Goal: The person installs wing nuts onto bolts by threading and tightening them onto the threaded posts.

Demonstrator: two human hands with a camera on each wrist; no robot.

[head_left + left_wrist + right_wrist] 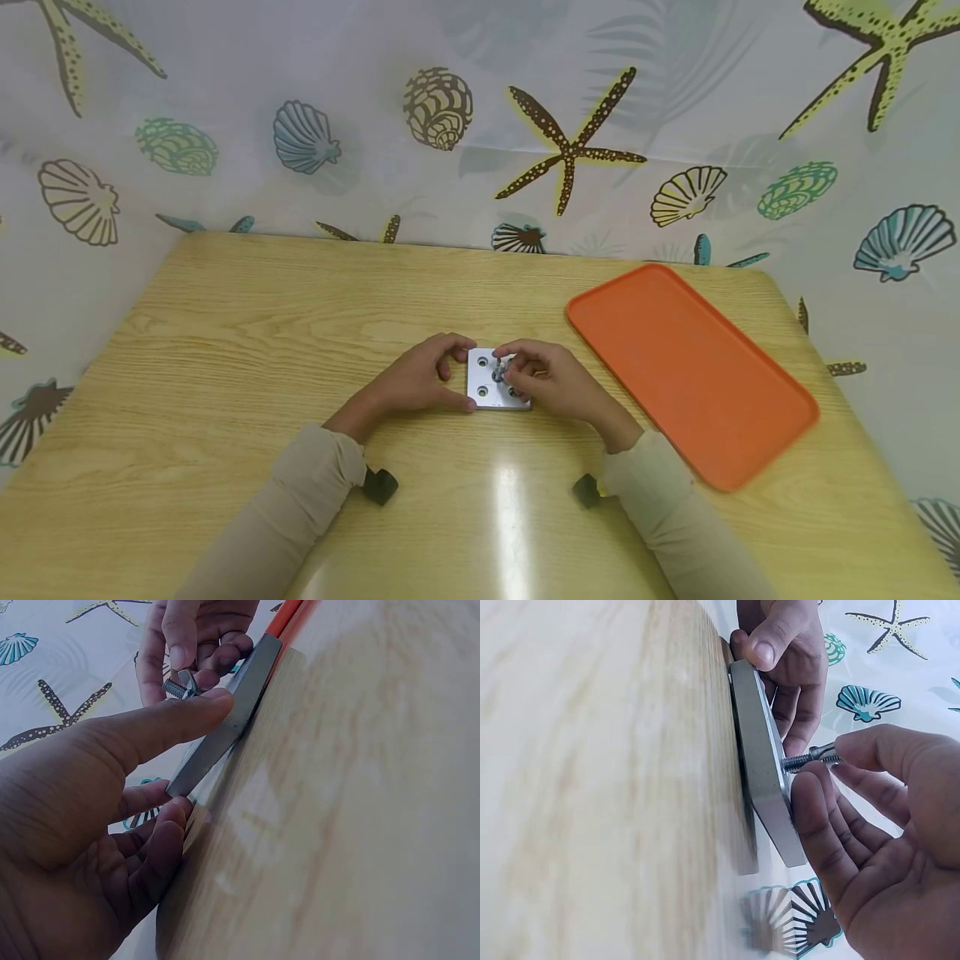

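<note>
A silver metal plate [477,377] with several round holes lies flat on the wooden table. My left hand [416,377] holds it by its left side, thumb at the near corner and fingers at the far one. From the plate's middle rises a threaded metal screw [798,762], with a wing-shaped piece like a wing nut [187,678] on it. My right hand [558,382] pinches the screw near its top between thumb and fingertips. Those fingers partly cover the plate's right-hand holes in the head view. Whether the screw sits inside a hole is hard to make out.
An orange tray [686,383] lies slanted on the right of the wooden table [285,308], beyond my right hand. A cloth printed with shells and starfish [375,108] hangs behind the table and at its sides. Light glares off the near tabletop.
</note>
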